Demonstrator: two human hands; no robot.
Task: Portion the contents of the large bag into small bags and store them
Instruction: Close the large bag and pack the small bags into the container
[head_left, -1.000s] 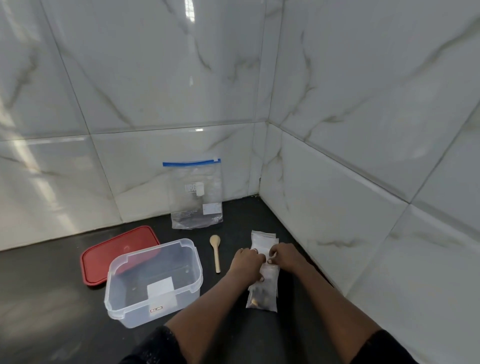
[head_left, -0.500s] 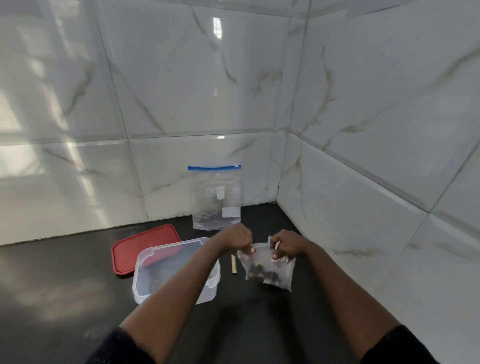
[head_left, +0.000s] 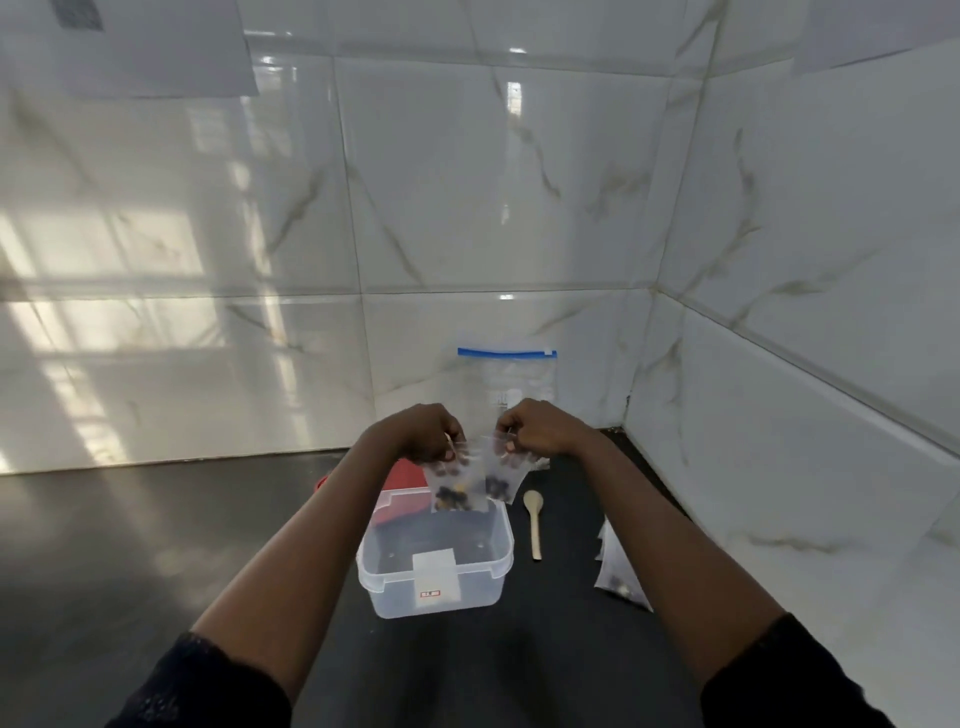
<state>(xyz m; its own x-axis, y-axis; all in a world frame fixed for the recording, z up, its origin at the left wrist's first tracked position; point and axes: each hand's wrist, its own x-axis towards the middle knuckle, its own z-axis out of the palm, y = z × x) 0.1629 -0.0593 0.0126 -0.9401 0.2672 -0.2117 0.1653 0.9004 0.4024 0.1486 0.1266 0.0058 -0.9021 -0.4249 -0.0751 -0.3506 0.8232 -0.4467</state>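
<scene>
While both hands are raised over the clear container (head_left: 431, 582), the left hand (head_left: 423, 434) has its fingers curled tight, pinching the top of one small bag (head_left: 458, 491) of dark pieces. The right hand (head_left: 537, 428) pinches a second small bag (head_left: 503, 480) the same way, and both bags hang side by side above the container's far rim, off the tabletop (head_left: 156, 545). The large bag (head_left: 506, 371) with a blue zip strip stands against the back wall, lower half hidden by the hands; the red lid (head_left: 402, 486) is mostly covered by the left forearm, the filled small bags (head_left: 615, 571) right of the wooden spoon (head_left: 534, 525) are cut off by the right forearm, and the fingertips are blurred.
</scene>
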